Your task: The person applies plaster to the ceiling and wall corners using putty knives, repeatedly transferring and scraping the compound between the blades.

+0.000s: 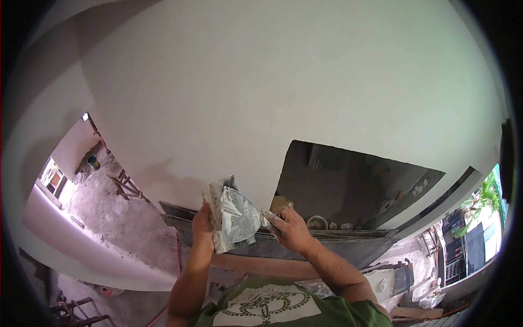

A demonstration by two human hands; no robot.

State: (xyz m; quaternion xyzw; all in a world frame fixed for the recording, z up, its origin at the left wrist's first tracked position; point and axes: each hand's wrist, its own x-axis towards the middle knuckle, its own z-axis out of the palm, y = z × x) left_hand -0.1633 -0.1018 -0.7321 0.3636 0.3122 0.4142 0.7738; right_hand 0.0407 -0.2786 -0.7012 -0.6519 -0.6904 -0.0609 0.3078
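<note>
Both hands are found clamped on tools. A caked flat tool [213, 210] is gripped at its left side by the left hand [202, 229]; the fingers behind it are hidden, so their full wrap cannot be told. A broad scraper [242, 220] is held by the right hand [293, 229], closed about the handle end, with no gap visible between fingers and tool. Its blade is laid across the face of the flat tool, near the pale wall [245, 98] and left of the dark opening [332, 180].

White paste [232, 206] is carried on the blade. Paste could be dropped, it is judged, if the blade were tilted sharply or overloaded. Slippage of the left grip could be caused by crusted residue along the held edge. Were the scraper swung wide to the right, the round metal dish [317, 222] near the opening's lower edge could be knocked. Contact between the two tools is judged likely but cannot be confirmed.
</note>
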